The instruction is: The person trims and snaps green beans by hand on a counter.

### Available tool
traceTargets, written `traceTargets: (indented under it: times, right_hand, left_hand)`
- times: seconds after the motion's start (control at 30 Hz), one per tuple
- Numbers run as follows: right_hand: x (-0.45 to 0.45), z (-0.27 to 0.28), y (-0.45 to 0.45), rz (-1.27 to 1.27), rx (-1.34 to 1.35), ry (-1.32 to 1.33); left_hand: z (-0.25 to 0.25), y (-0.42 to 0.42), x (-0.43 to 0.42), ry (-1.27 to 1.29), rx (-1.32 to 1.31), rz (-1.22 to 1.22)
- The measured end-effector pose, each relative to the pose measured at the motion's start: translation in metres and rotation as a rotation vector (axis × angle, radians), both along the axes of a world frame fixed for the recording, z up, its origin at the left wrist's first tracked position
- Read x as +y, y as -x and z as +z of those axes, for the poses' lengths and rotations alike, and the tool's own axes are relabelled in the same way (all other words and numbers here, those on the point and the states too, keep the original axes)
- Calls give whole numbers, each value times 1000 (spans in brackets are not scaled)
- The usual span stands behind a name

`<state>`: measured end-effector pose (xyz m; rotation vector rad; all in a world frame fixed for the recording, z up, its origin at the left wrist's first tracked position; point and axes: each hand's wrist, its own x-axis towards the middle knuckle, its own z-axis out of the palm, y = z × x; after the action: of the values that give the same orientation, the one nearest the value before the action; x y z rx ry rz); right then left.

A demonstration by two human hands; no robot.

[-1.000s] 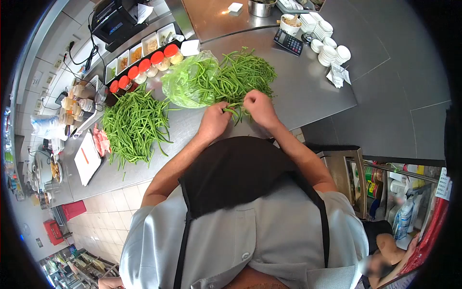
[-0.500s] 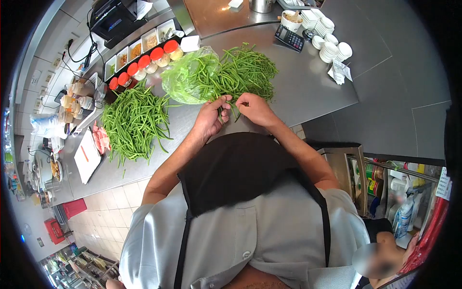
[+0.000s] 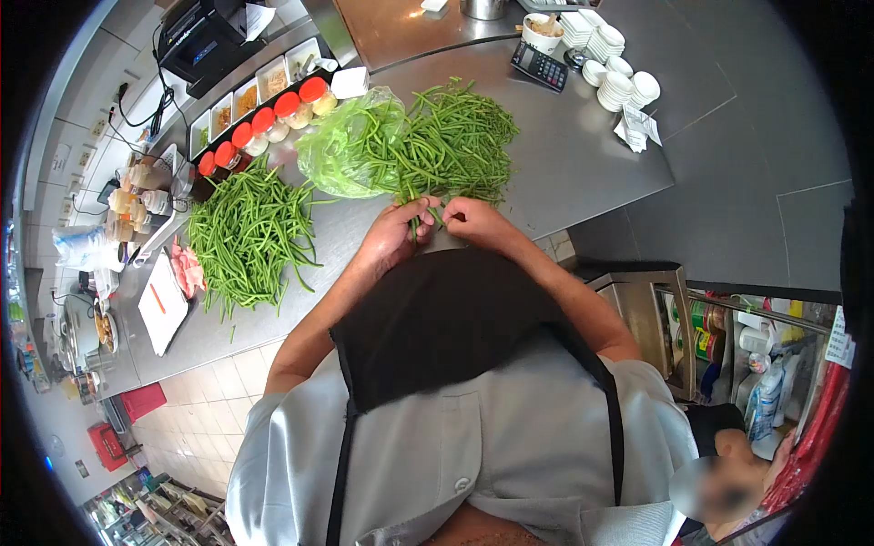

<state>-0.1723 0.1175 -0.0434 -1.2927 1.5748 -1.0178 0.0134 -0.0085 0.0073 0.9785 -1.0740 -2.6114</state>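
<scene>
At the counter's near edge, my left hand (image 3: 393,235) is closed around a few green beans (image 3: 415,221), whose ends stick out past the fingers. Close on its right, my right hand (image 3: 480,224) has its fingers curled in a pinch at the end of a bean between the two hands. Just beyond them spreads a pile of green beans (image 3: 464,136), partly lying on a thin, light-green plastic bag (image 3: 341,155). A second, larger heap of green beans (image 3: 250,237) lies to the left. My fingertips partly hide each other.
Red-lidded jars (image 3: 293,110) and a tray of condiments (image 3: 246,98) line the back left. A notepad (image 3: 164,300) lies at far left. A calculator (image 3: 539,66) and stacked white dishes (image 3: 616,89) stand on the right. Another person (image 3: 728,446) is at lower right.
Both hands have come slightly closer to my body, still near each other. The bean hanging by my right hand now sits between the two hands. The whole view has shifted a little.
</scene>
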Motion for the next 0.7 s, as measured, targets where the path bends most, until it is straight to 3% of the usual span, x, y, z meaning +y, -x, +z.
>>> traceTargets:
  times: [0.13,0.23,0.33,0.47,0.57,0.7]
  right_hand:
    - [6,11,-2,192,-165,-56]
    - [4,24,21,104,289,-4]
    - [4,42,47,-287,652,76]
    - [-2,25,64,-270,763,141]
    - [-7,23,65,-227,774,170]
    - [-1,54,46,-258,693,193]
  left_hand:
    - [-14,-9,-5,-143,-5,-65]
    - [-20,-7,-7,-208,-15,29]
    - [-10,-2,-6,-189,4,95]
    - [-27,7,-16,-177,77,23]
    - [-11,16,-13,-28,21,20]
    - [-6,30,-16,474,-76,-160]
